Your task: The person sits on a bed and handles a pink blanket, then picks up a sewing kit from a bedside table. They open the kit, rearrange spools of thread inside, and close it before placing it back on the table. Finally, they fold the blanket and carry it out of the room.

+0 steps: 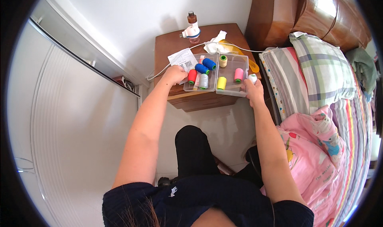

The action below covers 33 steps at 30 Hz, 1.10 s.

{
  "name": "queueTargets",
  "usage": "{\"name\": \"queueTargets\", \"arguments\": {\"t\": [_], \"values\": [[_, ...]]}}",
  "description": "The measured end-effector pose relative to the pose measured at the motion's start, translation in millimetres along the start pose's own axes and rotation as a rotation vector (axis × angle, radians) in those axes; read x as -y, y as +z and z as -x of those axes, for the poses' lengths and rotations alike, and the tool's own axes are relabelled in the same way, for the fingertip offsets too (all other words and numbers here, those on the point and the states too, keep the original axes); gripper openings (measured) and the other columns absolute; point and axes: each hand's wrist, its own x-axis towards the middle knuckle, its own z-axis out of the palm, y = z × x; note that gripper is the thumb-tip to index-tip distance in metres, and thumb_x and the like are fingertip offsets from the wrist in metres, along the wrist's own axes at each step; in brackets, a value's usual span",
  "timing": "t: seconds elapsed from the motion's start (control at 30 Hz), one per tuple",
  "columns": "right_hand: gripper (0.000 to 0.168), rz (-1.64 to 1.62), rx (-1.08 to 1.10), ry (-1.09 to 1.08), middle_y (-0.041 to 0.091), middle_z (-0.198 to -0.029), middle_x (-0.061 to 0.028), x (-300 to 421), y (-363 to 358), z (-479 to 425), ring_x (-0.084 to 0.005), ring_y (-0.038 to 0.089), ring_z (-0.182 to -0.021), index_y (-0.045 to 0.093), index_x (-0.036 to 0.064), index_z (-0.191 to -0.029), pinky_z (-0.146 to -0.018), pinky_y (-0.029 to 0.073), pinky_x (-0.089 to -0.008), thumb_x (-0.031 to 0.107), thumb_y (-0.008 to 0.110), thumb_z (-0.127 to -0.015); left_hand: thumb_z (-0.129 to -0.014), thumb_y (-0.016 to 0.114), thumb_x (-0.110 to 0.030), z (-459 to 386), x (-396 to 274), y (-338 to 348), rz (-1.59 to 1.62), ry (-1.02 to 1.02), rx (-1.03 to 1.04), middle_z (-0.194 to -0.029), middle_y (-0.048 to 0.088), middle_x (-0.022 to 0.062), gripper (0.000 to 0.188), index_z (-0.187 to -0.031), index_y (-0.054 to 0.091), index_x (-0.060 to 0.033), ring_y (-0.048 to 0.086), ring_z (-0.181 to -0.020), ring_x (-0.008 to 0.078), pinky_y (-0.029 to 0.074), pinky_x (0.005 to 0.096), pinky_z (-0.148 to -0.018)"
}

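An open clear plastic case (216, 88) lies on the wooden nightstand. Its left half holds a red thread spool (192, 76), two blue spools (209, 64) and a grey spool (203, 81); cream (223, 61), pink (238, 75) and yellow (221, 83) spools are in the right half. My left hand (176, 75) is at the case's left edge, fingertips beside the red spool and over a printed paper (183, 59); its grip is unclear. At the right edge, my right hand (254, 91) has its fingers around a white spool (252, 78).
Behind the case, the nightstand (167, 44) bears a brown bottle (192, 18), a white plug adapter (191, 32), crumpled tissue (217, 44), a yellow translucent item (253, 66) and a white cable (236, 46). A bed with a plaid pillow (323, 68) stands right, a white sliding door (80, 107) left.
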Motion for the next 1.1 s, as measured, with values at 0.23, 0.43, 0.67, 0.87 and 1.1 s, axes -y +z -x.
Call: {"name": "queueTargets", "arguments": {"t": [0.23,0.43,0.67,0.87,1.1], "values": [[0.021,-0.083,0.054,-0.054,0.060,-0.080,-0.0042,-18,-2,-3,-0.0108,0.059,-0.064,0.053,0.004,-0.100,-0.045,0.046,-0.0241,0.013,0.060,-0.082,-0.068,0.069,-0.024,3,6,3,-0.225,0.234,-0.177,-0.084,0.070,0.0136,0.021,-0.082,0.074,-0.0085,0.068,-0.079,0.0286,0.054,0.0391,-0.071],[0.013,-0.323,0.054,-0.166,0.060,-0.080,-0.0007,-3,-16,21,-0.0101,0.058,-0.068,0.056,0.006,-0.097,-0.054,0.049,-0.0273,0.010,0.058,-0.085,-0.068,0.070,-0.025,43,-41,-48,-0.361,0.486,-0.353,-0.086,0.068,0.0184,0.024,-0.083,0.072,-0.0071,0.066,-0.081,0.0345,0.053,0.0425,-0.072],[0.028,-0.327,-0.133,-0.320,0.061,-0.084,-0.0050,36,-148,104,-0.0131,0.059,-0.069,0.054,0.002,-0.105,-0.057,0.049,-0.0305,0.018,0.064,-0.085,-0.072,0.062,-0.013,154,-158,-48,-0.194,0.876,-0.301,-0.059,0.057,0.0056,0.012,-0.075,0.063,-0.0013,0.054,-0.055,0.0127,0.043,0.0300,-0.052],[0.029,-0.308,-0.422,-0.311,0.063,-0.094,-0.0070,71,-319,255,-0.0155,0.064,-0.077,0.054,0.002,-0.110,-0.068,0.053,-0.0291,0.021,0.064,-0.089,-0.076,0.060,-0.011,263,-296,30,-0.093,1.088,-0.001,-0.060,0.053,-0.0003,0.011,-0.077,0.061,-0.0006,0.047,-0.054,0.0067,0.039,0.0264,-0.049],[0.031,-0.322,-0.835,-0.236,0.063,-0.110,-0.0135,18,-455,408,-0.0230,0.063,-0.104,0.057,0.004,-0.119,-0.083,0.054,-0.0366,0.016,0.060,-0.091,-0.076,0.063,-0.019,358,-396,181,-0.076,1.551,0.359,-0.063,0.054,-0.0024,0.015,-0.076,0.064,-0.0046,0.050,-0.054,0.0062,0.040,0.0231,-0.048]]}}
